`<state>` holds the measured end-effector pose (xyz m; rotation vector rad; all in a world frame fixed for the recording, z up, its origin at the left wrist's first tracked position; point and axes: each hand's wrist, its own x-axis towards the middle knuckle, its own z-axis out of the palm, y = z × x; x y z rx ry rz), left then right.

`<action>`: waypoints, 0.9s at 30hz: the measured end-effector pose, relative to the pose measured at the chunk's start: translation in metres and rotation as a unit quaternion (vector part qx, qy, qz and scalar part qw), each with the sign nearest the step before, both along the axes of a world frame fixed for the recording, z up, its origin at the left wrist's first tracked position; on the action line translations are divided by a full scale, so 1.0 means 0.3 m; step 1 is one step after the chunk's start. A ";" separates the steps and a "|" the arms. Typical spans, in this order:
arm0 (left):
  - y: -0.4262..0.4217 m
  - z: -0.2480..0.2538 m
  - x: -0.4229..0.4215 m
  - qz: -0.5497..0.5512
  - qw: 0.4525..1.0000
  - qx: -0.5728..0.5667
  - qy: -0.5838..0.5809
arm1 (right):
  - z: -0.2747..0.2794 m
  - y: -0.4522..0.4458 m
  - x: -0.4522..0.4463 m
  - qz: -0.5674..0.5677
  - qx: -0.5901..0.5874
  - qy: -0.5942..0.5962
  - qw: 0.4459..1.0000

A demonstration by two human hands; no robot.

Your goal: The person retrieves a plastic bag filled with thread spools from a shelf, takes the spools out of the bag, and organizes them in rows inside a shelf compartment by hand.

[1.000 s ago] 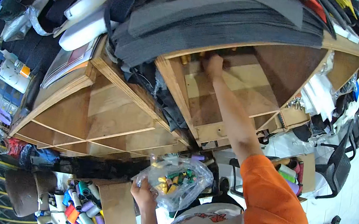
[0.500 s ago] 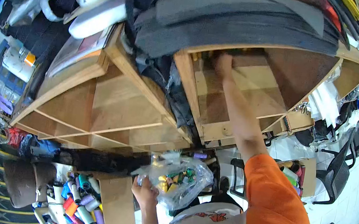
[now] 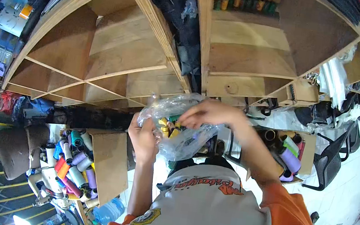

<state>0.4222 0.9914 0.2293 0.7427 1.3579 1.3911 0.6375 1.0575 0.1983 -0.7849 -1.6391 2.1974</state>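
My left hand (image 3: 143, 137) is closed on the rim of a clear plastic bag (image 3: 179, 149). Inside the bag lie small yellow and green thread spools (image 3: 166, 131), partly covered by the film. My right hand (image 3: 211, 115) reaches over the bag's mouth, fingers slightly apart and pointing down toward the spools, with nothing visible in them. Up in the right-hand wooden shelf (image 3: 252, 56), a row of small green and orange-brown spools (image 3: 250, 4) stands along the back of the upper compartment.
A second wooden shelf unit (image 3: 97, 65) stands to the left. Cardboard boxes hold larger thread cones, one box (image 3: 108, 162) at lower left and another (image 3: 306, 153) at right. Black chairs (image 3: 337, 153) stand on the white tiled floor. A water jug (image 3: 109, 211) sits below.
My right hand has come out of the shelf compartment and down to the bag. My left hand and the bag are higher in view. The camera has tilted down.
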 end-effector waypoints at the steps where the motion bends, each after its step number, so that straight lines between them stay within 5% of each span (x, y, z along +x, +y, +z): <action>1: -0.006 0.011 0.007 -0.023 1.000 0.002 -0.010 | -0.099 -0.023 -0.082 0.028 0.250 -0.113 0.961; 2: -0.009 0.029 0.019 -0.026 1.000 -0.008 -0.015 | -0.290 -0.048 -0.180 -0.041 0.370 -0.172 0.912; 3: -0.015 0.051 0.031 -0.031 0.999 -0.017 -0.019 | -0.371 -0.060 -0.234 -0.092 0.365 -0.196 0.906; 4: -0.020 0.071 0.041 -0.036 0.999 -0.025 -0.023 | -0.449 -0.073 -0.288 -0.143 0.357 -0.217 0.897; 5: -0.025 0.084 0.047 -0.036 0.998 -0.034 -0.026 | -0.450 -0.060 -0.310 -0.174 0.231 -0.200 0.936; 7: -0.033 0.074 0.049 -0.033 0.999 -0.031 -0.011 | -0.556 -0.043 -0.343 -0.167 0.155 -0.191 0.955; 8: -0.034 0.070 0.048 -0.030 0.999 -0.028 -0.004 | -0.715 -0.029 -0.369 -0.130 0.209 -0.208 0.947; 11: -0.046 0.086 0.039 -0.031 0.999 -0.016 -0.022 | -0.679 -0.039 -0.346 -0.080 0.265 -0.258 0.926; 13: -0.042 0.092 0.017 -0.001 1.000 -0.014 -0.027 | -0.427 -0.098 -0.287 -0.080 0.485 -0.340 0.802; 18: -0.048 0.074 -0.035 0.020 0.999 -0.023 -0.034 | 0.128 -0.117 0.005 -0.015 0.291 -0.129 0.948; 20: -0.050 0.049 -0.040 0.022 0.999 -0.024 -0.038 | 0.209 -0.076 0.157 -0.094 0.199 -0.016 0.975; 22: -0.050 0.022 -0.040 0.029 0.999 -0.030 -0.031 | 0.239 0.028 0.279 -0.286 0.264 0.057 0.919; 23: -0.053 0.010 -0.043 0.031 0.998 -0.030 -0.037 | 0.347 0.066 0.322 -0.365 0.223 -0.020 0.904; 25: -0.054 0.014 -0.036 0.045 0.998 -0.047 -0.023 | 0.258 0.297 0.399 -0.525 0.296 0.036 0.797; 27: -0.051 -0.002 -0.046 0.055 0.997 -0.048 -0.006 | 0.219 0.500 0.429 -0.628 0.330 -0.071 0.701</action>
